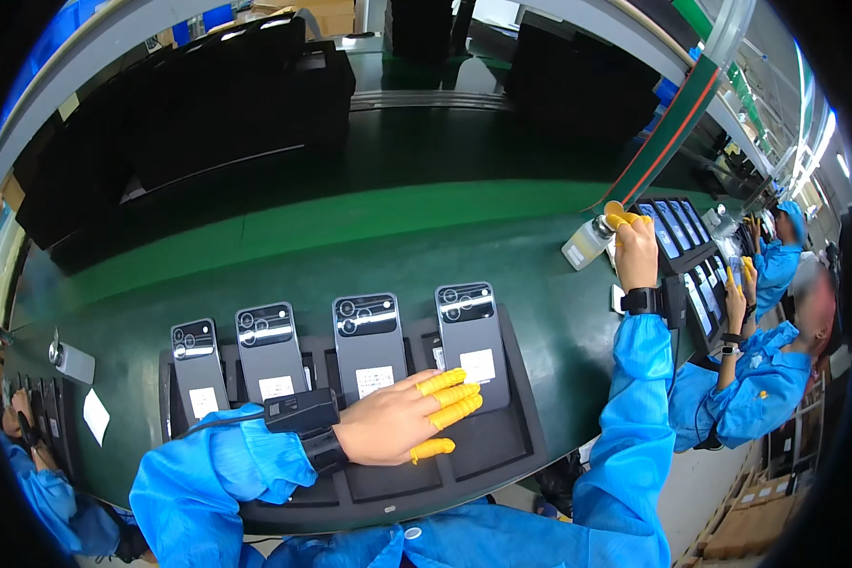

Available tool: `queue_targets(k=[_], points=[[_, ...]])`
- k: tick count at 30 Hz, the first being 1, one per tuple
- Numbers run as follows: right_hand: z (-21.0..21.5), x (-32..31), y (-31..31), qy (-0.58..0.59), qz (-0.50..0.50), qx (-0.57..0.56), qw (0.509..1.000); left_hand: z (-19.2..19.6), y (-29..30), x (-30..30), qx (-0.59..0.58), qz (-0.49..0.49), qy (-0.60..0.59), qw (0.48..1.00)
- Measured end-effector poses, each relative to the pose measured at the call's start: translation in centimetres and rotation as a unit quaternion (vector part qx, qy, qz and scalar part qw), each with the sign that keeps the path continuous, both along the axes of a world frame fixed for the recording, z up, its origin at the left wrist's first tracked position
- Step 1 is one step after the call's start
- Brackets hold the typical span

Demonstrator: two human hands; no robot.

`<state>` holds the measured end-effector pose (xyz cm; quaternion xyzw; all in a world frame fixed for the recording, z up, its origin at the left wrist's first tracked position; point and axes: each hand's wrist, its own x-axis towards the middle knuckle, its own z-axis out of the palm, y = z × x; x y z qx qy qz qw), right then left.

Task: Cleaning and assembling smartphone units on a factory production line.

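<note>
My left hand (pixel 405 417), in yellow finger cots, lies with fingers apart across the rightmost grey phone (pixel 466 327), touching the white label on its back. That phone and three others, including a grey phone (pixel 367 343) beside it, lie camera side up in a black compartment tray (pixel 530 417). My right hand (pixel 635 251) is out at the right, its cot-covered fingers curled together at the metal top of a small clear bottle (pixel 582 248). A round tan piece shows above those fingertips. What they pinch, if anything, is hidden.
On the left stand another small bottle (pixel 72 362) and a white paper (pixel 96 417). Trays of phones (pixel 677 232) lie at the right beside a co-worker in blue (pixel 748 388). Dark stacked trays (pixel 208 123) fill the back left. A green upright strip (pixel 667 128) rises behind my right hand.
</note>
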<state>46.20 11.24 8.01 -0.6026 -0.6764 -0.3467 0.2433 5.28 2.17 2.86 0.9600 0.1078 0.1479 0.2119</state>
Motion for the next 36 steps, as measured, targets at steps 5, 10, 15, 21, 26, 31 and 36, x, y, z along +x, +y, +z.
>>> queue_targets(k=[5,10,15,21,26,31,36], points=[[1.1,-0.5,-0.2,-0.061,-0.015,-0.055,0.996,1.0,0.8,-0.4,0.013,-0.027,0.024,0.999],[0.9,-0.9,-0.4,-0.067,-0.038,-0.060,0.995,2.2,1.4,-0.4,0.032,-0.050,0.015,0.998],[1.2,-5.1,-1.7,0.063,0.037,-0.030,0.997,0.3,1.2,0.5,0.004,-0.063,-0.003,0.998],[-0.1,-16.0,-4.0,0.120,0.276,-0.120,0.946,-0.6,1.2,0.7,0.037,-0.066,-0.022,0.997],[-0.6,-18.2,-4.4,0.091,0.311,-0.133,0.937,-0.8,1.3,0.9,0.054,-0.056,-0.025,0.997],[-1.1,-18.4,-4.2,0.039,0.306,-0.158,0.938,-1.3,1.1,0.8,0.054,-0.056,-0.047,0.996],[-1.0,-18.7,-4.8,0.064,0.308,-0.176,0.933,-1.3,1.1,0.7,0.054,-0.057,-0.045,0.996]])
